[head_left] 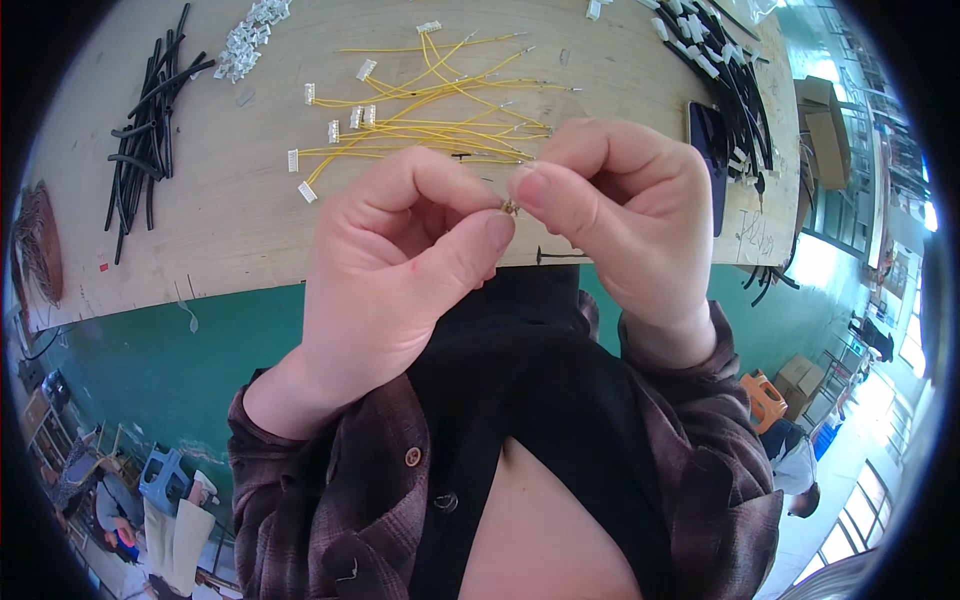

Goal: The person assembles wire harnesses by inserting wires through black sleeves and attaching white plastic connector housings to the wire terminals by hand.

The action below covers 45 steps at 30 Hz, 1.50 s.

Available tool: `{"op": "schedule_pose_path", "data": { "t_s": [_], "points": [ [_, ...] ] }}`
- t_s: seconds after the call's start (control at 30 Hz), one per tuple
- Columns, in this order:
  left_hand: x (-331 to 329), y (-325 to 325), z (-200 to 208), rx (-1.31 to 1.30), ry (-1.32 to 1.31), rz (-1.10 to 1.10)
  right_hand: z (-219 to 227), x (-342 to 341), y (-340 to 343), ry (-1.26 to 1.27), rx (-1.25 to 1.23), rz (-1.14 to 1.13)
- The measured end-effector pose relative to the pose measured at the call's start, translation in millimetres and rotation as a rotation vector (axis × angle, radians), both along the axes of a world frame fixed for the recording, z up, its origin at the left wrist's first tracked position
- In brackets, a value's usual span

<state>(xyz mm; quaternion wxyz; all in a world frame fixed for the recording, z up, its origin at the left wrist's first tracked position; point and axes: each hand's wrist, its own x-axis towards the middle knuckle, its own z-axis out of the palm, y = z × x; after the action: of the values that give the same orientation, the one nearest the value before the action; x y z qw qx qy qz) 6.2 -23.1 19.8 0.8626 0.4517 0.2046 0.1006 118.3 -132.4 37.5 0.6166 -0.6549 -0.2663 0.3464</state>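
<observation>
Pale wooden tabletop (232, 222); left hand (385, 250), right hand (645, 215): fingertips (498, 231) tight around tiny brassy piece (510, 207).

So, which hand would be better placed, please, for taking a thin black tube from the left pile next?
Probably the left hand: it is nearer the thin black tubes; the right hand is farther across. Both meet at a tiny brass-coloured piece.

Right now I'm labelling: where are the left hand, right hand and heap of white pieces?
Left hand (385, 285): head view, near thumb base.
Right hand (638, 222): head view, near thumb base.
Heap of white pieces (243, 48): head view, middle.
</observation>
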Motion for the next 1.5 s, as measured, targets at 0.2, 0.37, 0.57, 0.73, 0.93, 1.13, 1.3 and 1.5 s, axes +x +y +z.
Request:
{"op": "schedule_pose_path", "data": {
  "t_s": [0.2,0.37,0.57,0.73,0.93,1.13,1.3,1.5],
  "points": [
    [4.1,0.4,-1.0,0.037,0.052,-0.039,-6.7,-0.7,0.8,0.023,-0.012,-0.025],
    [-0.5,10.4,-23.5,-0.123,0.093,-0.014,-29.2,49.9,12.3,0.115,-0.242,0.300],
    [-0.4,7.6,-18.7,-0.125,0.095,0.021,-100.5,153.6,24.8,-0.997,-0.472,-0.362],
    [4.1,9.1,-13.2,-0.083,0.101,0.009,-115.4,161.7,27.3,-1.246,-0.573,-0.330],
    [-1.8,12.1,-8.4,0.020,0.151,-0.008,-35.4,64.5,13.3,0.187,-0.021,-0.030],
    [2.6,8.0,-7.6,0.105,0.122,0.001,-14.3,21.3,-1.2,0.394,0.036,0.041],
    [2.0,5.1,-8.7,0.151,0.109,0.000,-15.2,16.1,-2.6,0.413,0.067,0.044],
    [1.0,3.0,-5.9,0.248,0.120,-0.011,-12.1,12.5,-3.4,0.321,0.038,0.027]
  ]
}}
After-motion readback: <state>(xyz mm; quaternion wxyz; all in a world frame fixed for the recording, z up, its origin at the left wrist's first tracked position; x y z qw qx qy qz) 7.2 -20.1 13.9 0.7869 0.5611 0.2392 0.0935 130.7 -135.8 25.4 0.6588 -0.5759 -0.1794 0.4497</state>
